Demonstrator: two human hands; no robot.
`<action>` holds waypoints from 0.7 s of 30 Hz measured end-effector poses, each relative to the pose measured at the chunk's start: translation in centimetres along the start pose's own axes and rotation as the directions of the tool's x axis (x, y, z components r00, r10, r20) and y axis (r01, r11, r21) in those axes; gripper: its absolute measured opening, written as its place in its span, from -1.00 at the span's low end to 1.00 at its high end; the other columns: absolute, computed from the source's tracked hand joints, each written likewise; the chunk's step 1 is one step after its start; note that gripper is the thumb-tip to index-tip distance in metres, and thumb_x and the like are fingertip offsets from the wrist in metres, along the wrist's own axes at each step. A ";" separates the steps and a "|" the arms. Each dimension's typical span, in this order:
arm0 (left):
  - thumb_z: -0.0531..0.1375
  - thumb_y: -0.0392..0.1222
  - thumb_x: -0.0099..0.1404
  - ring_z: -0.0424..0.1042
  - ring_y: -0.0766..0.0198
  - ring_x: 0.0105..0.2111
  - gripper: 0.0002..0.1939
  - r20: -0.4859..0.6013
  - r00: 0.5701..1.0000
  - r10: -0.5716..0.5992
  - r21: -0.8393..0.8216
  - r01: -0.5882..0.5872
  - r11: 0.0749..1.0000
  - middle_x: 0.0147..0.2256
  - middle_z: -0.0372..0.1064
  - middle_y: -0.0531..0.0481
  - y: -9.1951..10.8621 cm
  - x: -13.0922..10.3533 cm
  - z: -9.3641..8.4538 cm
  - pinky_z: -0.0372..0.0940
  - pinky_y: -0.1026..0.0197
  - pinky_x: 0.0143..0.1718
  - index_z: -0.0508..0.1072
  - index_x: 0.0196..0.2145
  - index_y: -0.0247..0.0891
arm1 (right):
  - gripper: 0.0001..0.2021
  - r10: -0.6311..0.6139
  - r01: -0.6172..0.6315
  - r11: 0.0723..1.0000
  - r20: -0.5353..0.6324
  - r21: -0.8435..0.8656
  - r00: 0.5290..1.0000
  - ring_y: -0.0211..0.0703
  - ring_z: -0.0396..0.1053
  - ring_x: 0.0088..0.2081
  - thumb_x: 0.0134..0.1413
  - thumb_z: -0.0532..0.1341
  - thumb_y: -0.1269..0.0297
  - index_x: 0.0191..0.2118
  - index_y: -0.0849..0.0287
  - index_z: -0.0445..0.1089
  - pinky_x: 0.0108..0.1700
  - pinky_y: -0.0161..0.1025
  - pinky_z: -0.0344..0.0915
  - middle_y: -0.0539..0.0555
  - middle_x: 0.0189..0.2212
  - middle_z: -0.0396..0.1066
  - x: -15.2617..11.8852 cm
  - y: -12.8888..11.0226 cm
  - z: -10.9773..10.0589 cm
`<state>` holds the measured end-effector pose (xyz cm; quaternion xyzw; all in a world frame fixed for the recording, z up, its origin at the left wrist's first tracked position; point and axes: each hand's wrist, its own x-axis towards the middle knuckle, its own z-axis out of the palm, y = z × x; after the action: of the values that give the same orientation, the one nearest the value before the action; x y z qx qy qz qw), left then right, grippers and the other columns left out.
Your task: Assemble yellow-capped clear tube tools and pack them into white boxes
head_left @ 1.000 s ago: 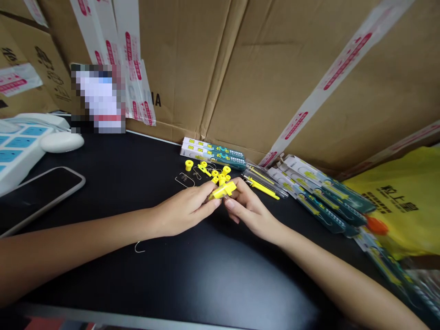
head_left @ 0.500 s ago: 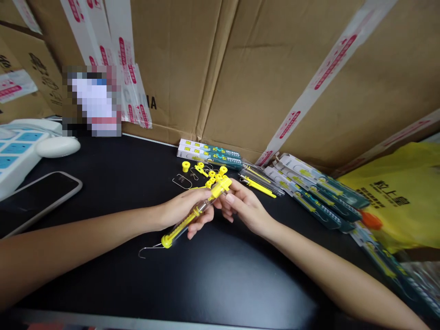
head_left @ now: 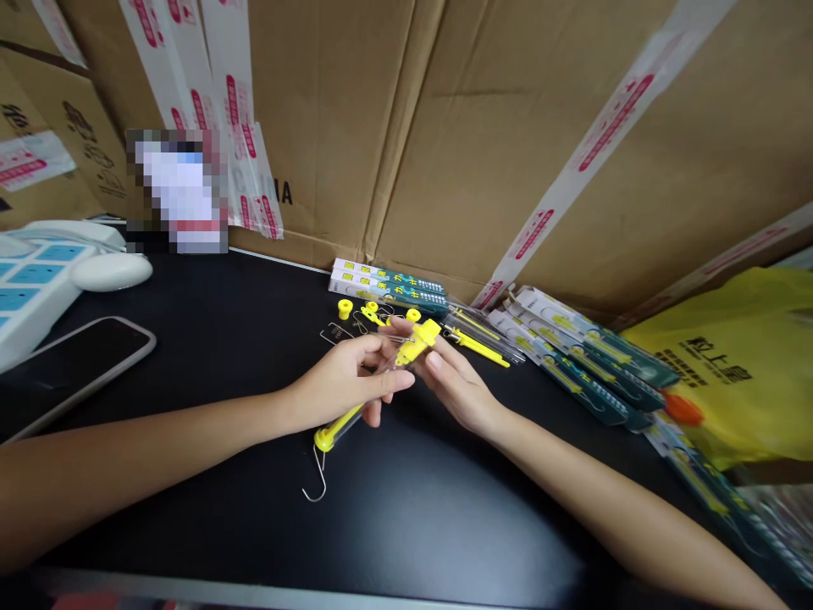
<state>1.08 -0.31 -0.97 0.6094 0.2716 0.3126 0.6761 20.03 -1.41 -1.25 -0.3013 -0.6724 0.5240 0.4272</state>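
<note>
A tubular spring scale [head_left: 346, 421], clear with yellow parts, tilts above the black table, its wire hook hanging at the lower end. Around its tube, my left hand [head_left: 340, 375] is closed, thumb stretched towards the yellow top cap [head_left: 420, 341]. My right hand [head_left: 461, 385] grips the cap end, with its thumb in front and its fingers partly hidden behind. Just beyond the hands lie loose yellow caps [head_left: 345, 309], thin wire hooks and a small spring [head_left: 336, 332]. Fingers hide part of the tube and some of the loose pieces.
Packaged spring scales [head_left: 572, 356] lie at the right beside a yellow bag [head_left: 730, 364]. Two boxes [head_left: 387, 284] and clear tubes [head_left: 486, 326] are at the back, before large cartons [head_left: 318, 110]. A phone [head_left: 76, 373] and power strip [head_left: 38, 271] sit left.
The spring scale has turned steeper and shifted slightly right, its hook now hanging down. My left thumb has come over the front of the tube, and the cap has moved right and up.
</note>
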 end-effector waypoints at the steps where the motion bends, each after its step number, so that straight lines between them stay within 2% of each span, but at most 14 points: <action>1: 0.26 -0.05 0.20 0.37 0.46 -0.70 -0.72 0.001 1.000 -0.010 0.006 0.010 1.000 -0.52 0.31 0.18 -0.1 0.0 0.0 0.28 0.38 -0.64 0.28 -0.36 -0.27 | -0.58 -0.001 0.001 1.000 -0.004 -0.004 1.000 0.02 0.20 0.20 0.24 0.09 0.01 0.17 -0.10 0.28 0.24 0.05 0.11 0.05 0.19 0.25 -0.1 -0.1 0.2; 4: 0.30 -0.04 0.16 0.39 0.42 -0.69 -0.69 0.029 0.998 -0.058 -0.032 0.059 0.998 -0.53 0.34 0.16 -0.1 -0.1 0.2 0.28 0.36 -0.63 0.29 -0.38 -0.29 | -0.59 -0.003 0.003 1.000 -0.018 0.008 1.000 0.04 0.20 0.21 0.21 0.11 -0.02 0.13 -0.07 0.34 0.25 0.09 0.09 0.06 0.17 0.28 -0.1 -0.1 0.6; 7: 0.29 0.02 0.16 0.44 0.37 -0.64 -0.66 0.068 0.991 -0.112 -0.083 0.118 0.990 -0.54 0.39 0.11 0.1 -0.2 0.6 0.32 0.33 -0.57 0.34 -0.33 -0.32 | -0.61 0.013 -0.011 0.999 -0.051 0.052 0.999 0.06 0.28 0.15 0.16 0.15 -0.04 0.04 -0.04 0.41 0.20 0.09 0.17 0.07 0.12 0.35 0.1 -0.2 0.8; 10: 0.26 0.07 0.19 0.50 0.31 -0.54 -0.58 0.087 0.985 -0.148 -0.136 0.158 0.978 -0.47 0.46 0.02 0.0 -0.1 0.8 0.37 0.25 -0.43 0.39 -0.19 -0.35 | -0.68 0.013 0.009 0.992 -0.169 0.129 0.985 -0.01 0.41 0.01 0.17 0.16 -0.03 -0.09 0.02 0.46 0.10 0.02 0.30 0.09 -0.01 0.45 0.8 -0.5 0.6; 13: 0.23 0.02 0.24 0.55 0.25 -0.38 -0.55 0.089 0.981 -0.172 -0.175 0.186 0.967 -0.35 0.50 -0.06 -0.5 0.0 1.0 0.38 0.18 -0.24 0.37 -0.03 -0.33 | -0.72 -0.025 0.089 0.980 -0.337 0.178 0.941 -0.11 0.49 -0.16 0.20 0.12 -0.01 -0.22 0.07 0.42 -0.03 -0.08 0.39 0.05 -0.26 0.53 1.8 -1.2 0.1; 15: 0.22 -0.04 0.27 0.54 0.24 -0.28 -0.57 0.099 0.977 -0.188 -0.167 0.202 0.965 -0.24 0.49 -0.11 -0.8 -0.1 1.0 0.36 0.16 -0.15 0.34 0.03 -0.30 | -0.72 -0.050 0.132 0.976 -0.415 0.172 0.908 -0.16 0.50 -0.29 0.20 0.12 -0.02 -0.27 0.09 0.36 -0.13 -0.14 0.43 0.00 -0.41 0.51 2.4 -1.7 -0.3; 18: 0.20 -0.13 0.28 0.53 0.21 -0.21 -0.58 0.107 0.976 -0.189 -0.139 0.203 0.969 -0.04 0.41 -0.18 -1.1 -0.2 1.2 0.35 0.11 -0.11 0.31 0.06 -0.26 | -0.73 -0.093 0.169 0.979 -0.481 0.117 0.872 -0.23 0.47 -0.45 0.17 0.14 -0.03 -0.31 0.07 0.28 -0.31 -0.22 0.44 -0.07 -0.50 0.43 3.0 -2.2 -0.5; 21: 0.17 -0.25 0.29 0.51 0.20 -0.16 -0.55 0.098 0.982 -0.161 -0.122 0.172 0.977 0.08 0.28 -0.22 -1.2 -0.5 1.5 0.35 0.09 -0.08 0.24 0.13 -0.22 | -0.74 -0.172 0.217 0.976 -0.500 0.032 0.848 -0.28 0.41 -0.52 0.14 0.18 -0.03 -0.33 0.05 0.24 -0.45 -0.30 0.39 -0.09 -0.52 0.37 3.3 -2.4 -0.2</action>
<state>2.03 -1.75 -2.02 0.5522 0.2709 0.2448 0.7494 18.78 0.85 1.90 -0.3367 -0.5441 0.4122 0.6486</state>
